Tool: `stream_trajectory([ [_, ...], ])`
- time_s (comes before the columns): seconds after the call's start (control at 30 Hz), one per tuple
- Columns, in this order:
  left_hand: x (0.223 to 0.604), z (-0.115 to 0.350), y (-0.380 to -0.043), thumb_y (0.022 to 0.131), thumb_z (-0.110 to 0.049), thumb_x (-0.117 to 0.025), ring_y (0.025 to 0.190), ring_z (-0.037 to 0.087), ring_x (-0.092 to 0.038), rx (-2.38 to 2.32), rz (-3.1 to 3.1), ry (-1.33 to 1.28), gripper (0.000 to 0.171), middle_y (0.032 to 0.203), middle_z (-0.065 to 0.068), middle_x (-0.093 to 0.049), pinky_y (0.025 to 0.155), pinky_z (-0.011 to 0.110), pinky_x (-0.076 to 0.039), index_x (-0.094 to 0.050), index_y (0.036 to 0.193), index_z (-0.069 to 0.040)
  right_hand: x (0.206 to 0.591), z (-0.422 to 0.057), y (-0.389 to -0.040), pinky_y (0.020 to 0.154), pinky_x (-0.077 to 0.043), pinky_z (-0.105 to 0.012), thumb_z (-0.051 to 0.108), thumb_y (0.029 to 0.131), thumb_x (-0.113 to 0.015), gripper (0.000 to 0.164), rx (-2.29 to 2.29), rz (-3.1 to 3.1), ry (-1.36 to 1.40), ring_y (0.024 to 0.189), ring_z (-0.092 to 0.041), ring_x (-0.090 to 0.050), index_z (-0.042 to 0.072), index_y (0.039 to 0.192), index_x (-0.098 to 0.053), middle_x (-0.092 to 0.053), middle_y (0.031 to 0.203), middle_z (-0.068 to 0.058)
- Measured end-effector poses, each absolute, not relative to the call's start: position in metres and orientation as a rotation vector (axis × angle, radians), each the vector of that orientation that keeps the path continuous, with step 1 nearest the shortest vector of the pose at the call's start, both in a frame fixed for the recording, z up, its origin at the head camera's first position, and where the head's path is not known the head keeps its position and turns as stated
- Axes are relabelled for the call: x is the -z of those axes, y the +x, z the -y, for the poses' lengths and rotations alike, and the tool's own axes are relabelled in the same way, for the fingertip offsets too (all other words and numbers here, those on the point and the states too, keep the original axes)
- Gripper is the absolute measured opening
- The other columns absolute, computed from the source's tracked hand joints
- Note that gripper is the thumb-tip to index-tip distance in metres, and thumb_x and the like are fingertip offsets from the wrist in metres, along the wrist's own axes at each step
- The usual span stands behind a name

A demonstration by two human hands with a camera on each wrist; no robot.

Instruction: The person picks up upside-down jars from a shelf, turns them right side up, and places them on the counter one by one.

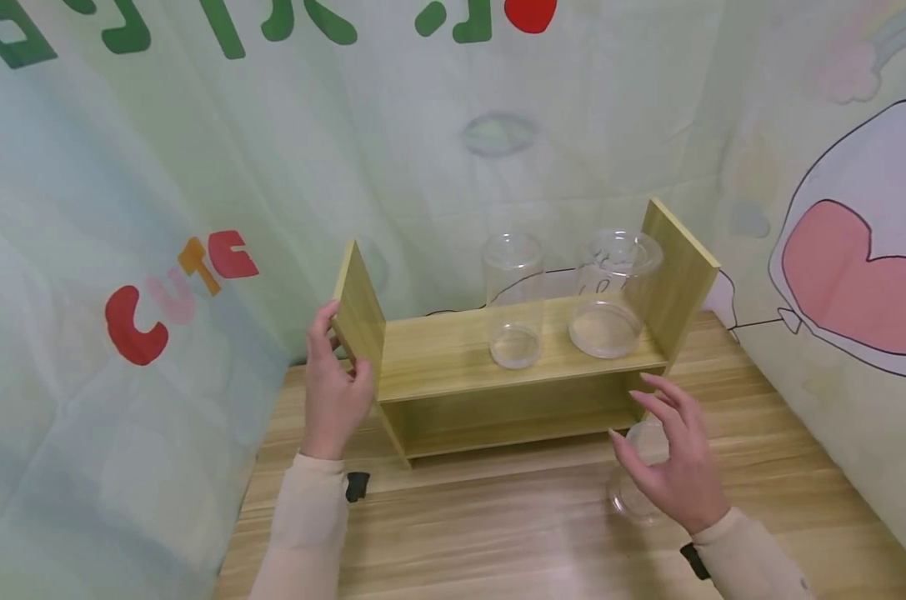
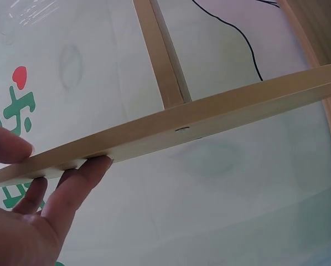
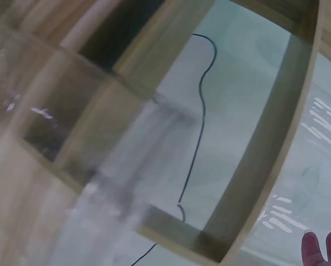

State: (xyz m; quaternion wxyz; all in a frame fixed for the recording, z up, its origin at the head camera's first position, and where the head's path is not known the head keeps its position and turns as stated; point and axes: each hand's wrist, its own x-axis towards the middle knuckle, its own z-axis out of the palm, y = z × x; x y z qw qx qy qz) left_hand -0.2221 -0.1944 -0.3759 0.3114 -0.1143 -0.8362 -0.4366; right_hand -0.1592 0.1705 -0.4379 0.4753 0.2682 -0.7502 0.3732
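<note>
A see-through round jar [image 1: 651,447], standing up, it seems, on the light brown wooden counter [image 1: 483,525], is partly hidden by the nearer right hand [image 1: 681,467], with thumb and fingers held apart, while the pale yellow wooden shelf [image 1: 441,350] is pinched at its left side by the left hand [image 1: 336,400].

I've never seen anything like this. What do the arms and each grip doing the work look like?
A person's arms wear a pale cream fabric left sleeve and a matching right sleeve. Near the sleeve ends show a small black left piece and a small black right piece, too small to identify. The left grip and right grip are ungloved human hands.
</note>
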Motion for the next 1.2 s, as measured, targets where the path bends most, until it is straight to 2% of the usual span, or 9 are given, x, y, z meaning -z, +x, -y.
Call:
stream_trajectory([
  [0.2,0.374,0.196,-0.224,0.080,0.008,-0.046,0.104,0.031,-0.047,1.165,2.206,-0.327,0.076,0.132,0.010,-0.033,0.049,0.033,-0.049,-0.019,0.139,-0.033,0.426,-0.157,-0.178,0.094,-0.033,-0.030,0.035,0.081,-0.063,0.049,-0.913,1.821,0.740,0.105,-0.040,-0.044,-0.009,0.103,-0.057,-0.049,0.113,-0.029],
  [0.4,0.374,0.198,-0.222,0.080,0.009,-0.046,0.104,0.032,-0.047,1.149,2.221,-0.326,0.076,0.134,0.010,-0.032,0.048,0.032,-0.049,-0.020,0.139,-0.030,0.420,-0.145,-0.189,0.094,-0.035,-0.028,0.035,0.078,-0.066,0.052,-0.969,1.836,0.729,0.105,-0.037,-0.046,-0.006,0.107,-0.056,-0.048,0.117,-0.026],
  [0.63,0.376,0.198,-0.222,0.078,0.010,-0.047,0.105,0.032,-0.047,1.141,2.224,-0.333,0.078,0.134,0.010,-0.033,0.046,0.030,-0.048,-0.020,0.139,-0.030,0.413,-0.132,-0.201,0.085,-0.043,-0.025,0.033,0.078,-0.068,0.056,-1.044,1.889,0.745,0.107,-0.032,-0.046,-0.003,0.118,-0.053,-0.043,0.124,-0.023],
  [0.73,0.377,0.199,-0.223,0.078,0.010,-0.047,0.106,0.033,-0.047,1.143,2.227,-0.346,0.079,0.134,0.010,-0.032,0.046,0.030,-0.048,-0.019,0.139,-0.030,0.407,-0.126,-0.205,0.083,-0.044,-0.023,0.023,0.074,-0.072,0.057,-1.042,1.896,0.751,0.109,-0.031,-0.046,-0.002,0.121,-0.051,-0.042,0.124,-0.025],
  [0.93,0.376,0.201,-0.222,0.078,0.009,-0.046,0.106,0.033,-0.046,1.154,2.242,-0.342,0.078,0.134,0.011,-0.031,0.047,0.030,-0.049,-0.018,0.139,-0.031,0.375,-0.109,-0.199,0.083,-0.041,-0.012,-0.006,0.059,-0.077,0.066,-1.037,1.891,0.734,0.108,-0.036,-0.044,-0.008,0.119,-0.048,-0.041,0.119,-0.032],
  [1.03,0.377,0.202,-0.222,0.077,0.010,-0.045,0.106,0.033,-0.046,1.150,2.242,-0.340,0.079,0.135,0.011,-0.031,0.046,0.029,-0.048,-0.018,0.139,-0.030,0.370,-0.106,-0.208,0.081,-0.044,-0.015,-0.003,0.060,-0.078,0.069,-1.031,1.903,0.712,0.109,-0.032,-0.044,-0.004,0.122,-0.048,-0.040,0.123,-0.025],
  [1.13,0.378,0.204,-0.221,0.076,0.010,-0.045,0.106,0.033,-0.046,1.153,2.238,-0.339,0.079,0.136,0.010,-0.030,0.046,0.028,-0.048,-0.019,0.139,-0.030,0.371,-0.105,-0.224,0.078,-0.047,-0.024,0.006,0.063,-0.079,0.070,-1.021,1.912,0.693,0.111,-0.026,-0.044,0.003,0.126,-0.048,-0.039,0.128,-0.017],
  [1.2,0.379,0.204,-0.221,0.076,0.011,-0.046,0.106,0.033,-0.046,1.156,2.233,-0.334,0.080,0.136,0.010,-0.030,0.046,0.028,-0.048,-0.019,0.139,-0.030,0.368,-0.103,-0.232,0.078,-0.048,-0.029,0.010,0.065,-0.079,0.069,-1.012,1.920,0.689,0.112,-0.023,-0.044,0.005,0.126,-0.048,-0.039,0.129,-0.016],
])
